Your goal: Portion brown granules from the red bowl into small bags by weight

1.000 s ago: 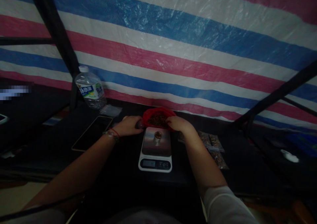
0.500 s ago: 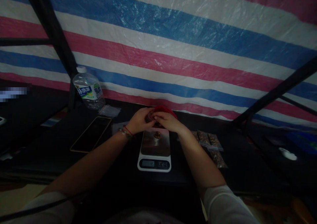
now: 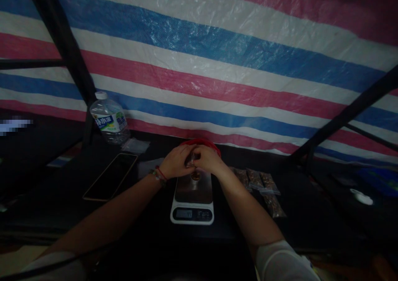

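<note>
**Pinching together over the scale**

Meeting above the far end of the scale (image 3: 192, 196), left hand (image 3: 175, 162) and right hand (image 3: 207, 159) now close their grip together on a small item, too dark to identify. A second ago they were apart, right hand at the red bag (image 3: 202, 142). Small cup (image 3: 195, 176) stays on the scale, just below the fingers. Bottle (image 3: 107, 118), phone (image 3: 110, 176), packets (image 3: 258, 180) are unmoved on the desk (image 3: 311, 214).

Makeshift packing stall: striped tarpaulin (image 3: 199, 65) wall, black pole frame (image 3: 62, 53), kitchen scale (image 3: 192, 198) stood mid-table (image 3: 139, 214).
</note>
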A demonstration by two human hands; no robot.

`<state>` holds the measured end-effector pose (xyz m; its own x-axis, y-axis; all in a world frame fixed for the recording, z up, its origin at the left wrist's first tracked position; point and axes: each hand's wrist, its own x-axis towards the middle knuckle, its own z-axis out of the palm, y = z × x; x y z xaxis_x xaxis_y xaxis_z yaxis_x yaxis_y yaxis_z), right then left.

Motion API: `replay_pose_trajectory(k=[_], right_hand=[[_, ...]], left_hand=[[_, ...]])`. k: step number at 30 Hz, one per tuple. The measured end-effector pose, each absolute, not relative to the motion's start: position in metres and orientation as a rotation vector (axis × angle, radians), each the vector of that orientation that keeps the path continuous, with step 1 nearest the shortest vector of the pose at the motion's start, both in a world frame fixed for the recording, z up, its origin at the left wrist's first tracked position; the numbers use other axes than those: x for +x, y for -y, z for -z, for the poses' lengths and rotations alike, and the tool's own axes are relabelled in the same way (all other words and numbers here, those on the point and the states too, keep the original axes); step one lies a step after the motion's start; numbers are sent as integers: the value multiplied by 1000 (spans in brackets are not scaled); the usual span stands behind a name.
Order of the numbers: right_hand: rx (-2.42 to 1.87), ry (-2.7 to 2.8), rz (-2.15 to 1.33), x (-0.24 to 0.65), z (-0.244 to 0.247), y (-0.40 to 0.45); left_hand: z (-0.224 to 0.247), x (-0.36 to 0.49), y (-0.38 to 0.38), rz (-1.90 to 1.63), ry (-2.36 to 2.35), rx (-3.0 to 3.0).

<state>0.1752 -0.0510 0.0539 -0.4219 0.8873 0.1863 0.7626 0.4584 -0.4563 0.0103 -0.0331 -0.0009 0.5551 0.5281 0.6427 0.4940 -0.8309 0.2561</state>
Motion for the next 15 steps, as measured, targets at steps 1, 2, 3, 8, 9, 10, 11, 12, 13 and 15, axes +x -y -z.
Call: replay_pose_trajectory(k=[1, 2, 3, 8, 9, 10, 11, 12, 13, 15], right_hand=[[-1365, 2322, -429, 175, -54, 52], [-1329, 2328, -430, 174, -54, 52], [-1274, 2331, -433, 175, -55, 52], [-1075, 2144, -458, 189, -65, 53], [-1104, 2090, -459, 194, -66, 51], [-1142, 2059, -470, 199, -66, 50], [-1182, 2058, -493, 203, -65, 47], [-1219, 2084, -524, 205, -62, 44], [-1255, 2130, -551, 206, -57, 41], [-1330, 2252, -543, 203, -44, 33]], left_hand=[[2, 10, 35, -1179, -901, 2709], [3, 10, 36, -1204, -910, 2682], [3, 9, 37, -1223, -925, 2650], [6, 2, 36, -1326, -1092, 2372], [7, -1, 35, -1361, -1133, 2286], [9, -3, 33, -1403, -1169, 2197], [11, -6, 32, -1449, -1198, 2112], [13, -8, 31, -1499, -1221, 2037], [15, -10, 31, -1544, -1235, 1980], [18, -12, 30, -1593, -1250, 1923]])
